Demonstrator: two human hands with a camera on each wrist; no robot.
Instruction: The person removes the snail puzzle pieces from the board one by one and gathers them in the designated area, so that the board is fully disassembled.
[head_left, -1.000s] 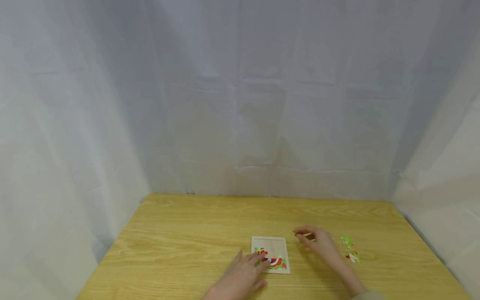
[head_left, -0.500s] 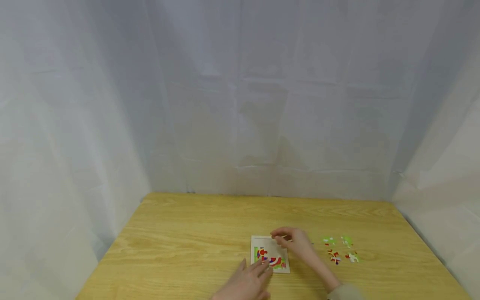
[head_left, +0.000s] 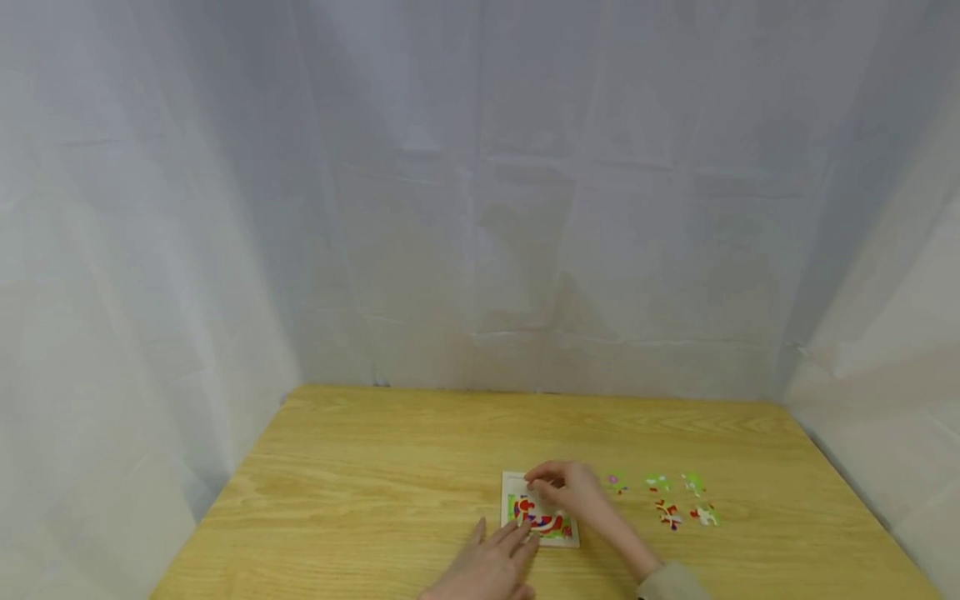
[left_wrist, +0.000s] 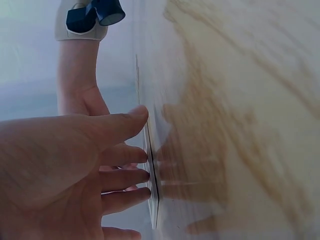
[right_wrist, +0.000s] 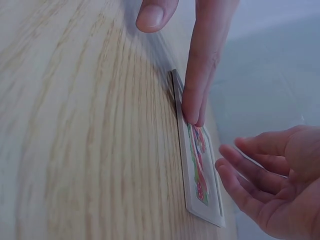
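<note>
A small wooden puzzle tray [head_left: 512, 482] lies on the table, its lower part filled with red, white, blue and green jigsaw pieces [head_left: 546, 523]. My left hand [head_left: 491, 560] rests at the tray's near left corner, fingers straight and spread, fingertips on the lower pieces. Over the upper part of the tray is my right hand [head_left: 573, 487], thumb and fingers curled together in a pinch. A bit of red shows at its fingertips, a jigsaw piece mostly hidden by the fingers. In the right wrist view the right hand [right_wrist: 280, 175] hovers beside the tray.
Several loose jigsaw pieces lie right of the tray: one with a pink flower [head_left: 614, 481], green ones [head_left: 657, 482] behind, and red-and-white ones [head_left: 668, 514] nearer. Pale sheeting [head_left: 480, 250] encloses the wooden table [head_left: 360, 467] at the back and sides.
My right hand has moved left from beside the loose pieces to over the tray, bringing a piece along and uncovering the loose pieces. The left hand has shifted only slightly.
</note>
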